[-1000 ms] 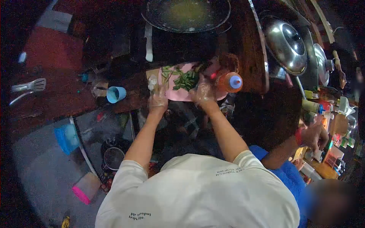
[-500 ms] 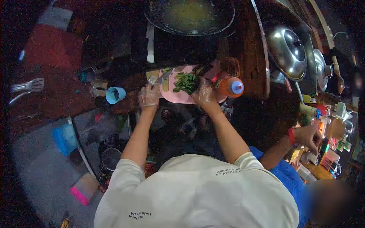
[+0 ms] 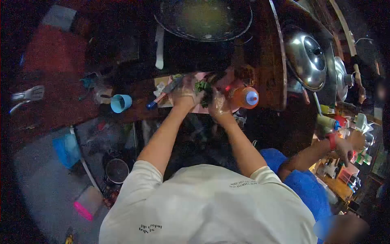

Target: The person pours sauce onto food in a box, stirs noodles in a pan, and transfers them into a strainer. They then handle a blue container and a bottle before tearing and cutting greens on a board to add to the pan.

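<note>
Chopped green vegetables (image 3: 203, 86) are bunched between my two hands on the pink cutting board (image 3: 199, 109). My left hand (image 3: 187, 96), in a clear plastic glove, is at the left side of the pile; its fingers are smeared by motion. From the right, my gloved right hand (image 3: 220, 102) curls against the greens, its fingertips partly hidden. A knife (image 3: 161, 97) with a blue-ended handle lies beside my left hand, its blade pointing up the board. Right of the board is a bottle of orange liquid (image 3: 248, 97) with a pale cap.
Beyond the board sits a large pan (image 3: 203, 20) with yellowish contents. A light blue cup (image 3: 121, 103) is on the left of the counter. A shiny metal lid (image 3: 306, 61) is at the right. Another person's hand (image 3: 344, 148) with a red wristband reaches toward cluttered shelves.
My left hand has left the knife and moved right to the greens. The pile is narrower between my hands. The other person's arm has moved farther right.
</note>
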### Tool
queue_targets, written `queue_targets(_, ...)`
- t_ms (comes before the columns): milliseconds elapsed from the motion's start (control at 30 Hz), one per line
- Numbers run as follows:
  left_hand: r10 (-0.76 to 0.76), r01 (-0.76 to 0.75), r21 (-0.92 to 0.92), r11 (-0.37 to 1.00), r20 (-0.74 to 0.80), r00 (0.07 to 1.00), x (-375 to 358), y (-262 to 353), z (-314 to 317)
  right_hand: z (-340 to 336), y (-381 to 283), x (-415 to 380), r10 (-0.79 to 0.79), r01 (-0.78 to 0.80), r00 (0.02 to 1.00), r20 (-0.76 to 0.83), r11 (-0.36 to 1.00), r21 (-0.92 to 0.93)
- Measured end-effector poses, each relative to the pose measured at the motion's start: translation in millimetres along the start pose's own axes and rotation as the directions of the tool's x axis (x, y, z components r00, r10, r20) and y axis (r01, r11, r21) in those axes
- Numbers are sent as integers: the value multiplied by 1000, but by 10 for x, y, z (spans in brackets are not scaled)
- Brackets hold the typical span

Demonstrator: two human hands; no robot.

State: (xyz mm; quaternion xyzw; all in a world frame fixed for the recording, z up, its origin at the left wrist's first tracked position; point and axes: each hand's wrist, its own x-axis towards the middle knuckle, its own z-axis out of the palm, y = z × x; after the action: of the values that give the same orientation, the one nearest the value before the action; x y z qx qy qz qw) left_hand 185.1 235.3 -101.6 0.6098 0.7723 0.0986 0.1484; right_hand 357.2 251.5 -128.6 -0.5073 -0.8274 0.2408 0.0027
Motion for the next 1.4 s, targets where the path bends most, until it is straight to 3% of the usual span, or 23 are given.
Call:
queue_targets(67,-56,50,41,998,174,983,11,42,-25,94,66,24,-18,26,997,-80,995,95)
queue_targets(133,-26,27,-2,1000,230,973,-22,38,-1,152,-2,41,-22,54,987,-162,979,197)
queue_targets(200,-76,152,-202,967,342,937,-50,68,77,203,-91,45,97,-82,990,-105,987,139)
queue_targets(233,-21,19,-284,959,-3,1000,-118,130,154,206,-110,48,138,-127,987,-87,985,120)
queue_targets(333,-74,123,-455,882,124,990,-101,212,112,-5,-153,71,51,14,976,-212,956,294)
queue_targets(400,21,14,-505,863,63,998,-84,149,147,-205,-286,29,252,-189,967,-40,812,553)
queue_targets(467,-43,110,-516,849,141,989,-151,148,164,-5,-250,-3,274,-237,962,7,820,520)
queue_targets(533,-45,95,-526,845,107,993,-104,202,-26,-102,-276,131,273,-245,962,14,838,488)
queue_targets(600,-55,94,-543,835,88,995,-131,276,-315,-310,-384,73,67,78,954,-291,884,460)
queue_targets(633,46,-76,-489,869,-75,996,-84,313,-534,-584,-515,25,60,203,879,-472,850,485)
queue_targets(733,6,-11,-647,762,-10,1000,189,539,-1395,-1504,-872,176,54,193,887,-459,859,474)
queue_targets(800,-53,-8,-543,840,-96,994,462,668,-1871,-2056,-1012,380,-35,297,865,-500,840,454)
queue_targets(867,60,-205,-443,873,-319,946,810,680,-2188,-2416,-1072,713,-138,388,761,-634,880,274)
queue_targets(933,84,-209,-326,922,-361,929,1117,663,-2443,-2762,-1140,923,-191,334,792,-580,931,149)
queue_targets(1033,90,-152,-218,964,-270,959,1340,540,-2439,-3053,-1150,1103,-148,155,964,-221,988,14)
queue_targets(1067,83,-145,-219,965,-270,959,1299,453,-2395,-3018,-1120,1086,-153,160,964,-215,987,14)
queue_targets(1133,345,-348,124,929,-630,696,1089,306,-2260,-2835,-955,976,-239,250,880,-411,968,-29)
queue_targets(1167,328,-324,136,936,-670,666,902,281,-2200,-2692,-807,893,-363,372,801,-476,925,-78)
queue_targets(1200,238,-316,-12,949,-631,739,689,276,-2136,-2621,-771,789,-361,371,805,-472,926,-74)
queue_targets(1267,118,-227,-211,951,-430,895,281,250,-1864,-2512,-761,492,-413,533,678,-609,846,20)
queue_targets(1333,44,-58,-186,981,-77,996,88,119,-1211,-2404,-811,154,-319,442,834,-449,874,200)
queue_targets(1367,260,-267,122,956,71,963,15,-20,-801,-2303,-830,-6,-251,330,926,-283,901,283)
queue_targets(1400,124,-130,12,991,231,965,49,-9,-486,-2172,-831,-124,-182,206,978,-101,917,342)
